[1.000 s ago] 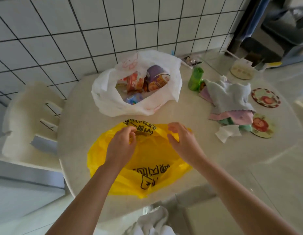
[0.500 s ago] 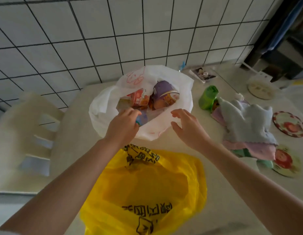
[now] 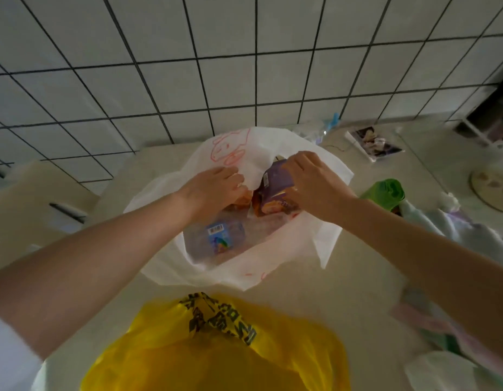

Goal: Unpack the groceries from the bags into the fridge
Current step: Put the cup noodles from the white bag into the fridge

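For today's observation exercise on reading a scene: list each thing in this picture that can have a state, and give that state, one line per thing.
White plastic bag: open, upright on the table, still holding groceries.
Purple snack packet: in the white bag, gripped by the right hand.
Blue-labelled pack: lying at the bag's bottom, untouched.
Yellow plastic bag: slumped on the table's near edge.
Left hand: fingers curled inside the bag; what it holds is hidden.
Right hand: gripping the purple packet.

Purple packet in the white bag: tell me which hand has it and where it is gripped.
The right hand grips the purple packet at its upper end. The left hand reaches into the white bag; what it holds cannot be told.
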`<state>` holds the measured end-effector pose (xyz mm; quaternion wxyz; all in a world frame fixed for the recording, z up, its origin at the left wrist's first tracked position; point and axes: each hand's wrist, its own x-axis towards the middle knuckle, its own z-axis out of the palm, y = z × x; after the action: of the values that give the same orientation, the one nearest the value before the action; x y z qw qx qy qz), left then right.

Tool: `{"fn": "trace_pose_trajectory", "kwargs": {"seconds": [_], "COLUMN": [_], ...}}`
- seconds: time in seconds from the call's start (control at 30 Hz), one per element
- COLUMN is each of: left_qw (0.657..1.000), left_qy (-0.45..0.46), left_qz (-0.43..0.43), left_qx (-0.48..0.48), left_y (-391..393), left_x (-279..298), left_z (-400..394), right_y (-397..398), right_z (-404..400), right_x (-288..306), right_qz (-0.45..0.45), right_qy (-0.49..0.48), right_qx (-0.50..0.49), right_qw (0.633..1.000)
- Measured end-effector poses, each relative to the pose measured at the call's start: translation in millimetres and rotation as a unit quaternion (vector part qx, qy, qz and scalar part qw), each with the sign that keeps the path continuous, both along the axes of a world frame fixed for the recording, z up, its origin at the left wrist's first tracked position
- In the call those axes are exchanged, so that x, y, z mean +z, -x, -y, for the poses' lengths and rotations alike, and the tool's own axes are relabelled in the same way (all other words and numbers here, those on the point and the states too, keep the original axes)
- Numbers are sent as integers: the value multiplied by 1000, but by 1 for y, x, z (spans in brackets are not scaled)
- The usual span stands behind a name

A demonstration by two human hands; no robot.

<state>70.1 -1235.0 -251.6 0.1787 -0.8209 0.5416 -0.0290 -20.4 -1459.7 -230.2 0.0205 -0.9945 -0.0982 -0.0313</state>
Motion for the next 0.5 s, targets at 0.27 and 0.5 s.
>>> {"fn": "trace_pose_trajectory", "kwargs": {"seconds": [0.27,0.5], "left_qw": [987,982], "left_qy": [-54,-177], "left_qz": [54,41], "left_qx": [-142,-59], "left_y": [-34,-63], "left_x": [-10,-26], "left_z": [21,36], "right_y": [-48,-72], "right_z": [16,30], "right_x": [-31,-39], "right_qz": [-72,-149], "right_qy": [81,68], "right_qx": [89,69], "right_qw": [990,984]}}
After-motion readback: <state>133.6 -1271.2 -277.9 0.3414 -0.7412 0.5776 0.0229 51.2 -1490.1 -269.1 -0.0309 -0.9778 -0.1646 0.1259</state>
